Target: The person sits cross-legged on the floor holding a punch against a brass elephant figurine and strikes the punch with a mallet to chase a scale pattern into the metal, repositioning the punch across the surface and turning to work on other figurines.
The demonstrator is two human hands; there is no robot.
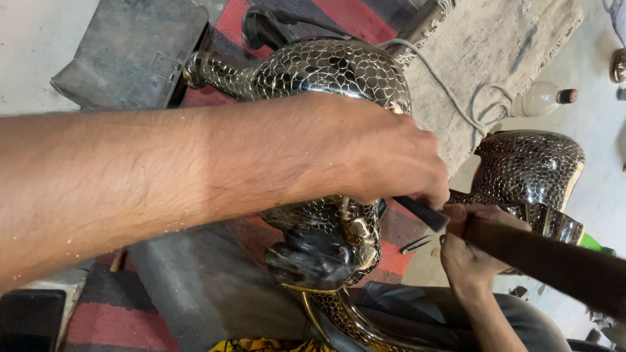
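Chisel set against a scaled brass vessel, mallet gripped alongside.

Could skid off that glossy curved brass vessel [326,72] and gouge the fish-scale pattern, or nick the knuckles, if the dark chisel [420,212] tilts or the blow lands off-centre. Left hand [385,160] curled tight, fingers pinching the chisel down near the vessel's lower flank, above the striped red and grey mat [391,257]. Right hand [473,251] wrapped shut round a dark wooden mallet handle [548,257], just beside the chisel. Second scaled vessel [531,166] close behind.
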